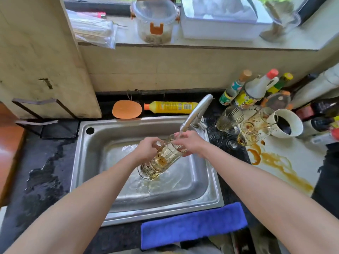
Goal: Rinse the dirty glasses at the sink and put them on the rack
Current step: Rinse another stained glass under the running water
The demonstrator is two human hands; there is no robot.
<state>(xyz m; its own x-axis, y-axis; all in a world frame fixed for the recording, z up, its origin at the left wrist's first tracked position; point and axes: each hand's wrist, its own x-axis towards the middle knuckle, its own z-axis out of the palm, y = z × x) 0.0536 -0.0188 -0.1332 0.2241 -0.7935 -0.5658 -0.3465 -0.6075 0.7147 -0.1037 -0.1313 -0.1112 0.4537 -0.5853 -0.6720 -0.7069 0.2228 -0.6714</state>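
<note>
Both hands over the sink (88, 143): left hand (146, 150) and right hand (189, 143) fingers grip the tilted glass (165, 158) under the faucet (196, 114) stream.

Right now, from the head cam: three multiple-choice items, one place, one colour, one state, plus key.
1. Which side of the sink are the waiting dirty glasses on? A) left B) right C) behind it
2. Colour of the cloth at the sink's front edge? A) blue B) green C) white
3. The tap is: A) off B) running onto the held glass C) missing
Key: 1 B, they cluster by the bottles. 2 A, plainly blue. 3 B, water streams onto it; left hand and right hand grip it.
</note>
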